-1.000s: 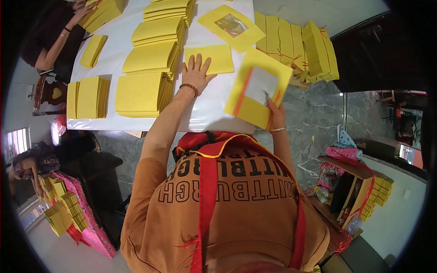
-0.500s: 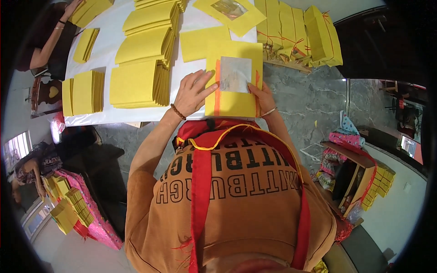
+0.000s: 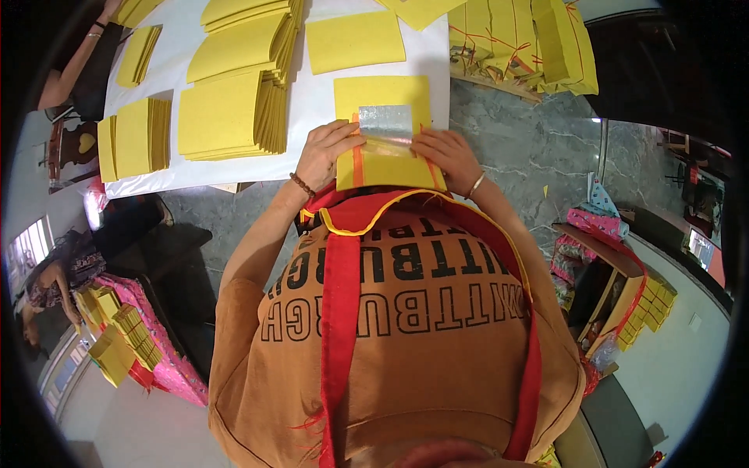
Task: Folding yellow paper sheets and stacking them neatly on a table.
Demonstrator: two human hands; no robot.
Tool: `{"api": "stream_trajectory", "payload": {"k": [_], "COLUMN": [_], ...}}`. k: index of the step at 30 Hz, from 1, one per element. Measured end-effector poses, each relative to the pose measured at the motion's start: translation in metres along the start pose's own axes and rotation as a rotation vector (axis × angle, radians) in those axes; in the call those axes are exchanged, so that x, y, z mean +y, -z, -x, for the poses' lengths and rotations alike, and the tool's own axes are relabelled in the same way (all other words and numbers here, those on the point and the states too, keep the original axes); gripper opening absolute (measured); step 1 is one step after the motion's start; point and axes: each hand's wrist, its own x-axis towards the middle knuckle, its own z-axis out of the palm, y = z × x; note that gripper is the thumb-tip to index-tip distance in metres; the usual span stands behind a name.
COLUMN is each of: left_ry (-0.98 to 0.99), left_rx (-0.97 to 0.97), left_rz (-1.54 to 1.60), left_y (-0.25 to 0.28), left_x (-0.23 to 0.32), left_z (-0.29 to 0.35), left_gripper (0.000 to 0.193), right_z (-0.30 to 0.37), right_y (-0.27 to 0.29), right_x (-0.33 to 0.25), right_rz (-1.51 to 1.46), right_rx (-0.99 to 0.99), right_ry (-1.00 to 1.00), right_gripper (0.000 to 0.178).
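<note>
A yellow paper sheet [image 3: 382, 90] lies at the table's near edge, its near part bent up and over. A silver foil square [image 3: 385, 118] is in its middle, the lower part now creased and partly covered. Orange strips run along both sides of the foil. My left hand [image 3: 324, 156] holds the sheet's left edge, fingers together on top. On the right edge, my right hand [image 3: 451, 158] grips the paper with its fingers curled over it. Both thumbs are mostly hidden.
Stacks of folded yellow paper [image 3: 222, 117] stand left on the white-covered table [image 3: 300, 101]. Another yellow piece [image 3: 355, 39] lies beyond my sheet. Yellow paper bags tied with red string [image 3: 566, 51] are at the far right. A co-worker's arm [image 3: 74, 66] reaches in at far left.
The sheet's near part has been bent up over the lower foil. My left fingers have drawn together; my right hand has turned over the sheet's edge. The view has shifted slightly.
</note>
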Motion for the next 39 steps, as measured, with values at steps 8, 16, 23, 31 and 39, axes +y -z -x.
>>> {"api": "stream_trajectory", "payload": {"k": [8,16,23,31,39], "left_ry": [0.12,0.126,0.307,0.795,0.827], "left_rx": [0.033,0.025,0.164,0.052,0.127], "left_rz": [0.101,0.067,0.234,0.284,0.207], "left_y": [0.001,0.005,-0.006,0.007,-0.003], "left_x": [0.016,0.015,0.013,0.018,0.013], "left_z": [0.0,-0.001,-0.011,-0.036,-0.032], "left_gripper": [0.039,0.031,0.025,0.027,0.057], "right_z": [-0.005,-0.013,-0.024,-0.036,-0.041], "right_y": [-0.033,-0.015,-0.03,-0.039,-0.034], "right_x": [-0.003,0.006,0.001,-0.012,-0.018], "right_rz": [-0.114,-0.225,-0.447,-0.52,-0.559], "right_rx": [0.102,-0.024,0.052,0.376,0.289], "right_ry": [-0.044,-0.074,-0.491,-0.592,-0.846], "right_gripper": [0.032,0.033,0.033,0.04,0.025]}}
